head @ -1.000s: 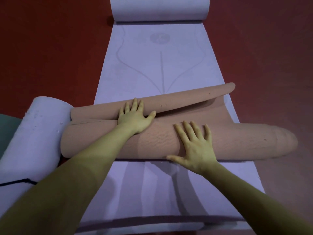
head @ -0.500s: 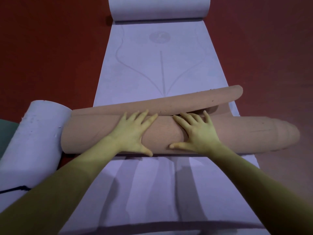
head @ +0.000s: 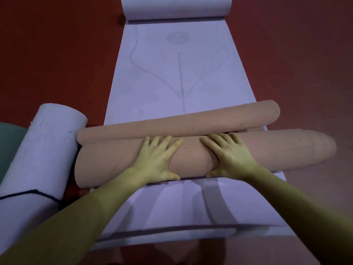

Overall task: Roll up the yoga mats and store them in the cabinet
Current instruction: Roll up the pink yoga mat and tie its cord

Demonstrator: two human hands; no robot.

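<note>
At the far left a green object [head: 7, 148] shows only its edge, and beside it lies a lilac mat already rolled [head: 41, 159], a dark cord [head: 28, 193] crossing its near end. Next to that roll, the tan mat [head: 267, 152] lies crosswise on a flat lilac mat [head: 172, 77] spread over the red floor [head: 57, 54]; the flat mat's far end curls into a small roll at the top of the view. The tan mat is mostly wound, but its loose far edge has curled into a thin tube of its own, lying against the big roll. That is where this could go wrong, I think: if the big roll is pushed on, the thin tube may be trapped as a lump or fold, and the right end already telescopes outward in steps, so uneven pressure could worsen the cone and make a roll too long for a cabinet. No cabinet is in view. The left hand [head: 152, 159] presses flat on top of the roll near its middle, fingers [head: 158, 140] spread wide with tips at the seam between roll and tube, thumb down the near side. The right hand [head: 227, 155] sits just beside it in the same way, fingers splayed, palm down, gripping nothing.
</note>
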